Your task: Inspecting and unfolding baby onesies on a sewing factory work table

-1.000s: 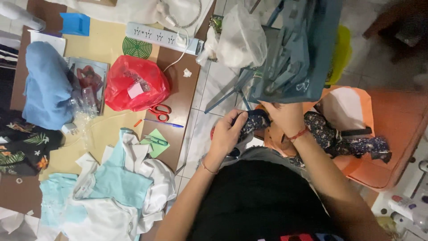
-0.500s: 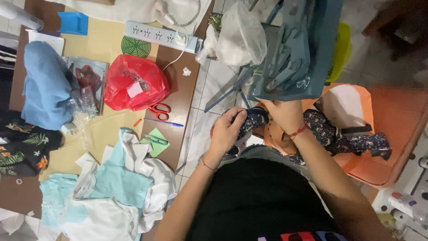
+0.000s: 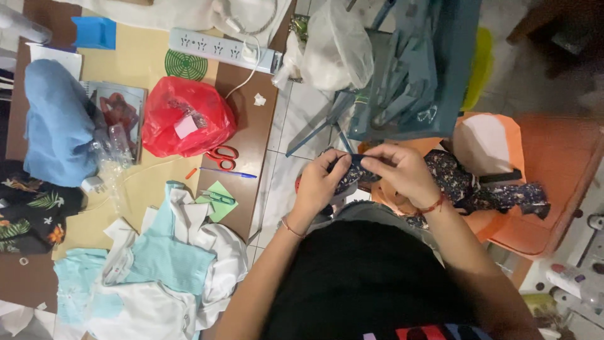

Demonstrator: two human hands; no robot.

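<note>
Fingertips of both hands pinch a narrow strip of dark floral fabric, held up just in front of the person's chest. Left hand closes thumb and forefinger on the near end of the strip, fingers narrow and curled. Right hand, a red thread bracelet at its wrist, grips the same strip just beside the left, its fingers folded over the cloth. Between the two hands the fabric is drawn taut; beyond the right hand its long tail trails away across an orange chair seat and an orange and white cloth lying there.

Judging from the grip, the work in hand is folding or turning the end of the strip, or handling a seam; whether a needle is held cannot be told. A following move would call for a steady pinch on the fold with one hand while the other shifts along the cloth, keeping it taut so the edge does not slip.

Further out, to the person's left, a brown and yellow work surface carries red-handled scissors, a blue pen, a red plastic bag, a white power strip, a folded blue cloth and white and pale teal garments. Ahead stands a grey-blue rack.
</note>
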